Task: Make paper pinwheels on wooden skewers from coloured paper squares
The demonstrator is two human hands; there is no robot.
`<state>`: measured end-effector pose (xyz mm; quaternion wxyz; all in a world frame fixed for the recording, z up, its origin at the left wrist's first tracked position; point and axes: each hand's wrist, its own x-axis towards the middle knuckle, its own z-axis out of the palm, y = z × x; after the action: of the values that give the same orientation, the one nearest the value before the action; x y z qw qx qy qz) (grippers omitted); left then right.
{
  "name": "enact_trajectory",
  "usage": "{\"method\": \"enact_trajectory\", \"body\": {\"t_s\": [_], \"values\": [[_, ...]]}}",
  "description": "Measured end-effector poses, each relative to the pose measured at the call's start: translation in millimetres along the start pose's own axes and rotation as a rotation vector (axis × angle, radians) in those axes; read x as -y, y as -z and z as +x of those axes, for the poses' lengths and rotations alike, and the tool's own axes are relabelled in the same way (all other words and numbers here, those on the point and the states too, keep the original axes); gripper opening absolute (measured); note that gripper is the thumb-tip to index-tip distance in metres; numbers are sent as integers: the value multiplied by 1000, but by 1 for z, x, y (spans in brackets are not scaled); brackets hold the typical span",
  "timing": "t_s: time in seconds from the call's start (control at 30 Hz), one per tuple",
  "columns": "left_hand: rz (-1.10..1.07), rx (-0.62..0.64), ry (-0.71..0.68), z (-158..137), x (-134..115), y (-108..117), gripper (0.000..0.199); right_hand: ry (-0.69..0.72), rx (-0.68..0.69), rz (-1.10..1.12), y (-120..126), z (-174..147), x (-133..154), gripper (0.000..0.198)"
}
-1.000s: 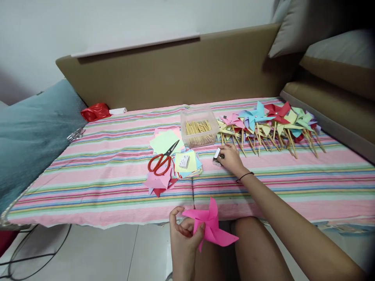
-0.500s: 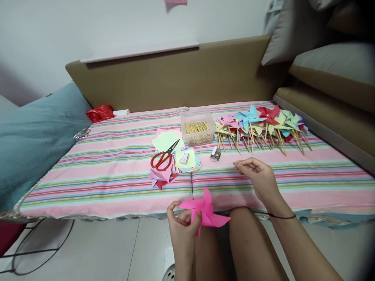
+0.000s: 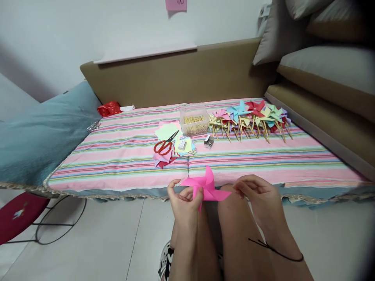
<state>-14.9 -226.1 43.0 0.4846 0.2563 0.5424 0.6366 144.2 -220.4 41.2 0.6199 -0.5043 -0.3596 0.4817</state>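
Observation:
My left hand [image 3: 186, 199] pinches a bright pink paper pinwheel [image 3: 208, 186] near its middle, above my lap; no stick shows on it. Just right of the pinwheel is my right hand [image 3: 258, 195], its thumb and fingertips pressed together; whatever they hold is too small to make out. On the striped cloth beyond stands a small clear box of pins [image 3: 209, 142] with its white flap up. Behind it is a clear plastic tub [image 3: 195, 127] of short wooden sticks. Red-handled scissors [image 3: 164, 146] lie on coloured paper squares [image 3: 168, 131].
Finished pinwheels on sticks [image 3: 252, 115] are heaped at the right, beside stacked cushions [image 3: 322, 70]. A small white box [image 3: 182, 144] rests on paper squares. At the far left are a red plastic bag [image 3: 109, 109] and a blue cushion [image 3: 52, 132]. A red stool [image 3: 22, 218] stands lower left.
My right hand has come down and back from near the pin box to beside the pinwheel. My left hand still holds the pinwheel. The view has tilted and shifted slightly.

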Motion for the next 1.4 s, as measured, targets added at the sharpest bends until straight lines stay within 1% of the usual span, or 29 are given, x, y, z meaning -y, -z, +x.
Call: {"method": "enact_trajectory", "body": {"t_s": [0.1,0.17,0.2,0.3,0.4,0.47,0.53,0.67,0.8,0.93,1.2,1.4], "values": [[4,1,-42,-11,-7,-2,59,104,-59,-43,-2,-15,19,9],[7,12,-67,-18,-10,-3,58,133,-34,-67,-8,-28,27,8],[8,26,-78,-21,-12,-4,57,143,2,-91,-11,-34,29,7],[8,81,-112,-31,-16,-7,55,223,103,-214,-19,-47,28,2],[4,127,-139,-40,-21,-9,54,385,172,-319,-19,-50,21,7],[1,147,-158,-45,-24,-10,54,490,189,-331,-17,-50,18,11],[1,162,-174,-49,-26,-10,53,554,172,-315,-15,-51,18,15],[-11,187,-196,-54,-29,-11,54,576,124,-282,-15,-56,19,22],[-20,198,-223,-58,-31,-11,54,631,72,-334,-18,-59,22,22],[-58,187,-224,-59,-34,-11,56,592,36,-349,-21,-59,23,20],[-78,211,-232,-57,-32,-11,54,550,50,-313,-20,-58,20,20],[-57,215,-245,-58,-32,-11,54,521,50,-339,-20,-58,22,15]]}}
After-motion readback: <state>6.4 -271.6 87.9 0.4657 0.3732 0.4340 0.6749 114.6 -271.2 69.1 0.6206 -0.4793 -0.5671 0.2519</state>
